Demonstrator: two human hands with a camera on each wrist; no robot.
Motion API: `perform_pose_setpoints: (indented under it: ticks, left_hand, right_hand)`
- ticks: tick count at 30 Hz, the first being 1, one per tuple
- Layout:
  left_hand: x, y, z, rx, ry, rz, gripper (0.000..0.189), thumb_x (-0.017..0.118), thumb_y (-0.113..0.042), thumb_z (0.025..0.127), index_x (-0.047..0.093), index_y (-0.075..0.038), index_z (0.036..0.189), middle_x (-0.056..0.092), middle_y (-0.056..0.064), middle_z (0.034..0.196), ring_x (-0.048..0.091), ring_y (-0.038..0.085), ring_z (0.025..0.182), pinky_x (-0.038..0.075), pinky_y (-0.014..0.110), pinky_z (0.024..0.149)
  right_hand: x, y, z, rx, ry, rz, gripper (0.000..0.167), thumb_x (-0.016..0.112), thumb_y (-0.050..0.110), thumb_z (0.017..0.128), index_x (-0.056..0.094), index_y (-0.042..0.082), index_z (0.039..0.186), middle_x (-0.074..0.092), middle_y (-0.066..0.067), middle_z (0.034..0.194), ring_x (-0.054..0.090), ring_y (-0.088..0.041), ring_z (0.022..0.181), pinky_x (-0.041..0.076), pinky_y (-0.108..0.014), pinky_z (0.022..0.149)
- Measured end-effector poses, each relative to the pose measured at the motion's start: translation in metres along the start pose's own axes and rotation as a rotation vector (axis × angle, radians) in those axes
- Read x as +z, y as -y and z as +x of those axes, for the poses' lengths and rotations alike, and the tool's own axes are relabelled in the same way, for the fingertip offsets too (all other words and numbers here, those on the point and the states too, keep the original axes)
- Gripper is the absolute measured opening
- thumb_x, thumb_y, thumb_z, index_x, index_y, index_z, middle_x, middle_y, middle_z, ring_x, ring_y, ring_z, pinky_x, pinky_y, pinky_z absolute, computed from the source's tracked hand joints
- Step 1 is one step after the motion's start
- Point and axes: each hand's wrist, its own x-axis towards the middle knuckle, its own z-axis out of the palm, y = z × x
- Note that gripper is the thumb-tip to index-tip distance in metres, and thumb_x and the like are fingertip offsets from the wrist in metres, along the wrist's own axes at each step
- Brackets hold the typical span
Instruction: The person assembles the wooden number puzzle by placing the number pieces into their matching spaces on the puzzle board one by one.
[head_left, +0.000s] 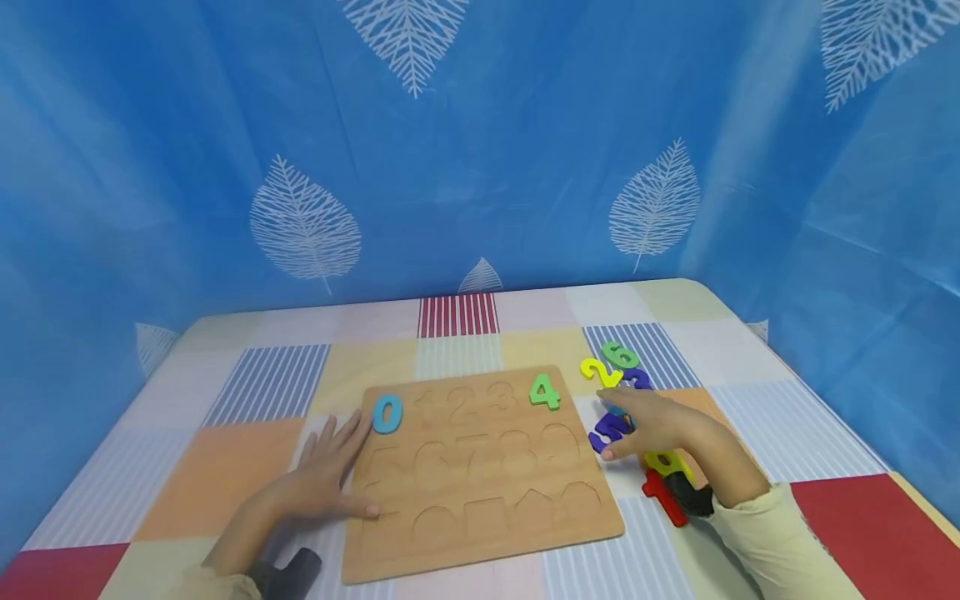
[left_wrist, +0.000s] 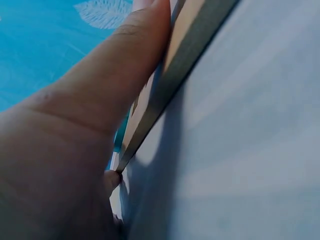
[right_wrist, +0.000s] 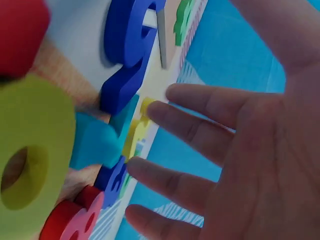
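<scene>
A wooden number board point(head_left: 480, 560) with shallow recesses lies on the table. A light-blue 0 point(head_left: 378, 415) sits at its upper left and a green 4 point(head_left: 544, 393) at its upper right. My left hand point(head_left: 318, 475) rests along the board's left edge, fingers spread and thumb on the surface; the left wrist view shows the thumb over the board's side point(left_wrist: 150, 112). Above the loose numbers on the right hovers my right hand point(head_left: 660, 421), fingers extended, holding nothing. Beneath or beside it are a dark-blue 5 point(head_left: 609, 430), a teal piece point(right_wrist: 97, 142) and a yellow piece with a hole point(right_wrist: 55, 115).
Beyond the right hand lie a yellow 2 point(head_left: 600, 372), a green 6 point(head_left: 620, 355) and another dark-blue piece point(head_left: 637, 378). A red piece point(head_left: 664, 498) is near the right wrist. Patchwork cloth point(head_left: 262, 383) covers the table; a blue leaf-patterned curtain point(head_left: 487, 167) stands behind.
</scene>
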Motion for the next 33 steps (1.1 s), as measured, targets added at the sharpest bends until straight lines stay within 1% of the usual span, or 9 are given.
perform_pose_setpoints:
  ticks: [3, 6, 9, 13, 17, 23, 28, 30, 33]
  left_hand:
    - [0.003, 0.002, 0.001, 0.009, -0.008, 0.005, 0.117, 0.072, -0.056, 0.065, 0.006, -0.004, 0.146, 0.000, 0.026, 0.150, -0.014, 0.054, 0.131, -0.012, 0.068, 0.099]
    - [0.006, 0.005, 0.002, 0.012, -0.019, 0.001, 0.117, 0.072, -0.056, 0.065, 0.006, -0.004, 0.146, 0.000, 0.025, 0.151, -0.014, 0.053, 0.132, -0.012, 0.068, 0.100]
    - [0.009, 0.008, 0.001, 0.001, -0.009, 0.003, 0.118, 0.072, -0.057, 0.064, 0.006, -0.005, 0.147, -0.001, 0.025, 0.151, -0.014, 0.053, 0.132, -0.012, 0.067, 0.100]
    - [0.008, 0.008, 0.001, -0.014, 0.008, 0.018, 0.117, 0.070, -0.060, 0.065, 0.006, -0.006, 0.147, -0.001, 0.024, 0.151, -0.014, 0.051, 0.133, -0.011, 0.066, 0.102]
    - [-0.001, 0.006, 0.002, -0.008, 0.003, 0.029, 0.116, 0.070, -0.059, 0.066, 0.006, -0.005, 0.147, 0.000, 0.023, 0.151, -0.013, 0.050, 0.134, -0.009, 0.065, 0.104]
    - [-0.006, 0.006, 0.005, -0.003, -0.005, 0.052, 0.116, 0.072, -0.056, 0.066, 0.007, -0.003, 0.146, 0.001, 0.024, 0.151, -0.013, 0.050, 0.134, -0.008, 0.065, 0.104]
    - [-0.004, 0.009, 0.004, 0.003, -0.007, 0.048, 0.117, 0.073, -0.055, 0.065, 0.006, -0.003, 0.146, 0.002, 0.024, 0.151, -0.012, 0.050, 0.134, -0.007, 0.065, 0.104]
    - [-0.002, 0.010, 0.005, 0.015, -0.008, 0.044, 0.117, 0.073, -0.054, 0.066, 0.006, -0.004, 0.146, 0.001, 0.024, 0.151, -0.013, 0.050, 0.134, -0.007, 0.065, 0.104]
    - [0.000, 0.012, 0.007, 0.016, 0.009, 0.036, 0.117, 0.073, -0.055, 0.066, 0.004, -0.005, 0.147, 0.000, 0.022, 0.152, -0.014, 0.048, 0.135, -0.008, 0.065, 0.104]
  right_hand:
    - [0.004, 0.003, 0.000, 0.040, 0.013, -0.055, 0.094, 0.074, 0.052, 0.065, 0.040, -0.003, 0.134, 0.038, -0.025, 0.139, 0.033, -0.044, 0.128, 0.030, -0.059, 0.100]
    - [0.002, 0.007, 0.000, 0.053, 0.010, -0.132, 0.089, 0.075, 0.053, 0.063, 0.047, -0.002, 0.128, 0.045, -0.023, 0.133, 0.042, -0.041, 0.120, 0.037, -0.056, 0.097]
    - [0.006, 0.009, -0.001, 0.060, 0.009, -0.181, 0.085, 0.075, 0.054, 0.062, 0.052, -0.001, 0.121, 0.050, -0.020, 0.127, 0.048, -0.038, 0.114, 0.041, -0.055, 0.093]
    - [0.011, 0.011, 0.000, 0.045, -0.013, -0.244, 0.080, 0.076, 0.055, 0.061, 0.055, 0.000, 0.116, 0.055, -0.017, 0.120, 0.049, -0.038, 0.110, 0.043, -0.055, 0.087]
    - [0.011, 0.015, 0.003, 0.049, -0.046, -0.299, 0.073, 0.077, 0.050, 0.063, 0.056, 0.001, 0.113, 0.055, -0.016, 0.116, 0.049, -0.040, 0.107, 0.043, -0.056, 0.083]
    - [0.009, 0.017, 0.010, 0.059, -0.050, -0.295, 0.067, 0.078, 0.043, 0.065, 0.058, 0.001, 0.113, 0.052, -0.021, 0.120, 0.048, -0.041, 0.108, 0.045, -0.056, 0.083]
    - [0.010, 0.017, 0.011, 0.039, -0.032, -0.246, 0.068, 0.078, 0.040, 0.066, 0.056, -0.001, 0.115, 0.050, -0.023, 0.120, 0.046, -0.042, 0.108, 0.046, -0.056, 0.083]
    - [0.011, 0.016, 0.010, 0.025, -0.037, -0.237, 0.067, 0.078, 0.039, 0.066, 0.056, -0.002, 0.115, 0.050, -0.024, 0.119, 0.045, -0.043, 0.107, 0.046, -0.056, 0.082]
    - [0.013, 0.013, 0.010, 0.021, -0.031, -0.225, 0.068, 0.079, 0.038, 0.066, 0.055, -0.001, 0.117, 0.049, -0.025, 0.120, 0.044, -0.045, 0.109, 0.046, -0.058, 0.082]
